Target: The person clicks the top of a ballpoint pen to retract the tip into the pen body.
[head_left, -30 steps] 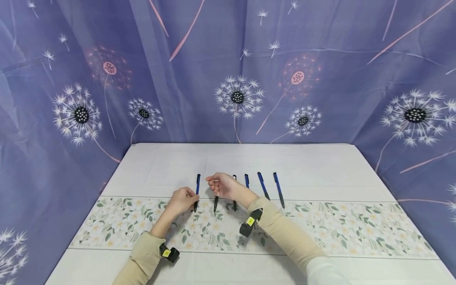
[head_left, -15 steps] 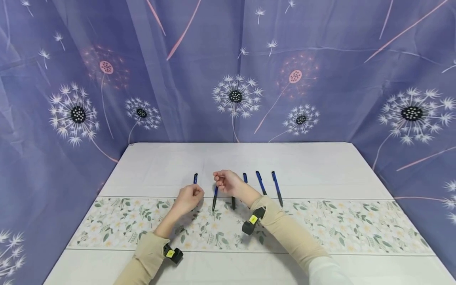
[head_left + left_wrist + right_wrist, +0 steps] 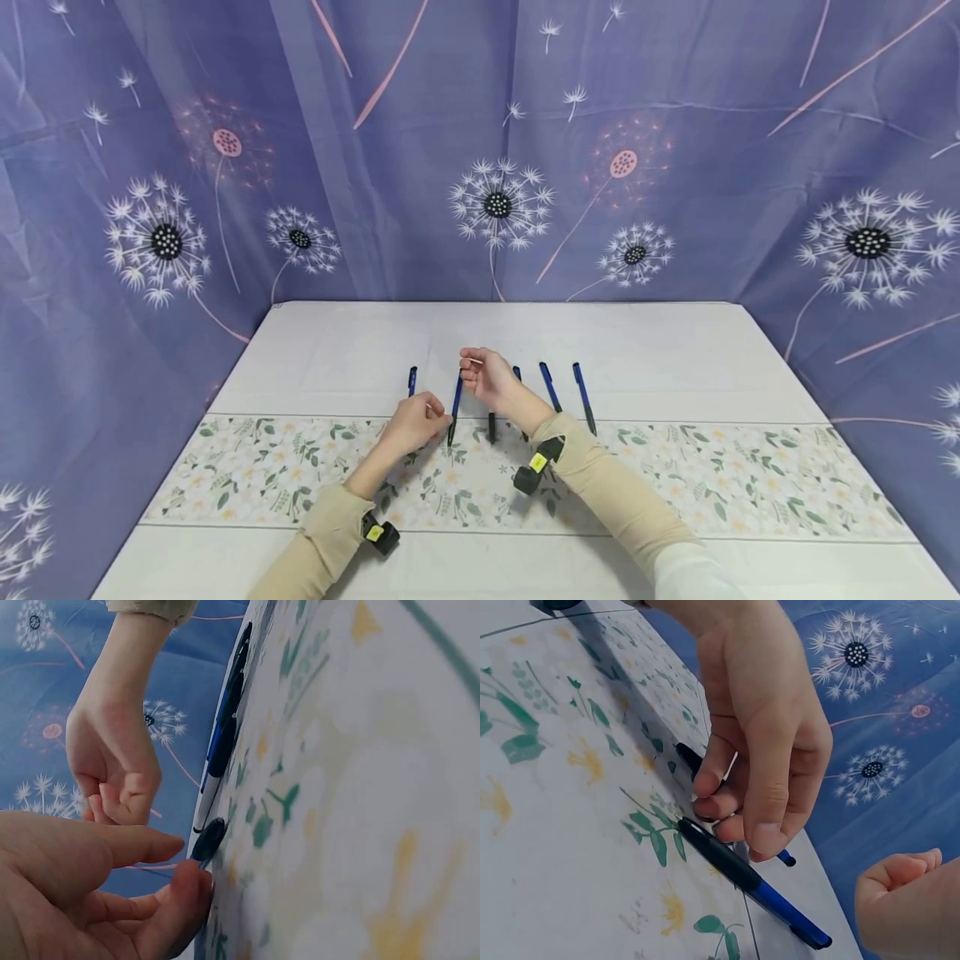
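Note:
Several pens lie in a row across the table. My left hand (image 3: 416,421) has its fingertips close beside the second pen from the left (image 3: 455,408), blue with a black grip. In the left wrist view, the thumb and index finger stand apart near that pen's dark tip (image 3: 210,838); whether they touch it is unclear. The leftmost pen (image 3: 412,381) is partly covered by the left hand. My right hand (image 3: 487,383) hovers with loosely curled fingers, nothing visible in them, hiding the upper part of the third pen (image 3: 492,427). The right wrist view shows both hands.
Three more blue pens lie to the right, including one slanted pen (image 3: 550,386) and the rightmost pen (image 3: 584,398). A floral strip (image 3: 712,475) crosses the white table (image 3: 637,333). Purple dandelion curtains (image 3: 390,208) hang behind and at the sides.
My left hand has moved right, from the leftmost pen to beside the second one. My right hand has shifted slightly right and away, uncovering more of the second pen. The pens appear to lie where they were.

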A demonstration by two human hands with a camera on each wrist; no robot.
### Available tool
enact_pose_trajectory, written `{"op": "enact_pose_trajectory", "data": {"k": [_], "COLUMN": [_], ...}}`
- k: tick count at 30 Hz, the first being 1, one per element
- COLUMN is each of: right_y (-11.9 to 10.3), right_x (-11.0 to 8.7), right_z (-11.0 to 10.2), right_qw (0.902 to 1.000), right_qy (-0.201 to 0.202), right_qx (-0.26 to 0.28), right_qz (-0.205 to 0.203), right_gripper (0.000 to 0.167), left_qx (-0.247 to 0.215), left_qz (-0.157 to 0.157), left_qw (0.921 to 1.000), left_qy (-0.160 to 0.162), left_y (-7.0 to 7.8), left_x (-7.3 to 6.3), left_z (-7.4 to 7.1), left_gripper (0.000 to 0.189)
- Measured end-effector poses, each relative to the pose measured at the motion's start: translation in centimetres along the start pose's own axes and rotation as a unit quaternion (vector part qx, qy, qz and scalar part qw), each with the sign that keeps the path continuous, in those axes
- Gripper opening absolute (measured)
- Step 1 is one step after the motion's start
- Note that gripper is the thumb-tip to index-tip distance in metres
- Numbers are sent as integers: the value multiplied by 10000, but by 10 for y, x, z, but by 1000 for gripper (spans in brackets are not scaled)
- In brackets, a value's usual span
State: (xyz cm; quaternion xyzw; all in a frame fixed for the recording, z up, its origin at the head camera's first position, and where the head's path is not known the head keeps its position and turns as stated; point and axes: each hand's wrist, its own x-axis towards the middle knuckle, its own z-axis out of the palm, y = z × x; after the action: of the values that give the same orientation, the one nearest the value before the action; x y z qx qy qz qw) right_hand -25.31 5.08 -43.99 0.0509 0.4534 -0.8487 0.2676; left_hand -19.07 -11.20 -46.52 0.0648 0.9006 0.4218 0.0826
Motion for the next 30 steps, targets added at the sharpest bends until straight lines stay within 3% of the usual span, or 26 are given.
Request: {"op": "enact_pose_trajectory", "data": {"k": [6, 12, 19, 22, 25, 30], "right_y": [0, 5, 32, 22, 6, 4], "right_x": [-1, 2, 64, 40, 2, -5], "right_z": [0, -2, -51, -31, -1, 4], "right_qw": [9942, 9816, 9744, 9655, 9569, 9564], "right_qy": [480, 748, 503, 791, 989, 1081], "right_qx": [-966, -1749, -2167, -2459, -2718, -2702], "right_qz": [-15, -173, -338, -315, -243, -258], "right_gripper": [19, 36, 34, 36, 40, 42], "left_qx": [171, 270, 374, 368, 368, 474], "left_qz": [-28, -71, -223, -175, -154, -213], "left_qw": [9998, 9995, 9987, 9988, 9988, 9985], "left_qy": [-73, -144, -256, -280, -274, -196], "left_y": [4, 9, 14, 14, 14, 15], "left_x": [2, 4, 6, 7, 8, 10], "left_z": [3, 6, 9, 9, 10, 10], "left_gripper": [15, 19, 20, 18, 17, 11]}}
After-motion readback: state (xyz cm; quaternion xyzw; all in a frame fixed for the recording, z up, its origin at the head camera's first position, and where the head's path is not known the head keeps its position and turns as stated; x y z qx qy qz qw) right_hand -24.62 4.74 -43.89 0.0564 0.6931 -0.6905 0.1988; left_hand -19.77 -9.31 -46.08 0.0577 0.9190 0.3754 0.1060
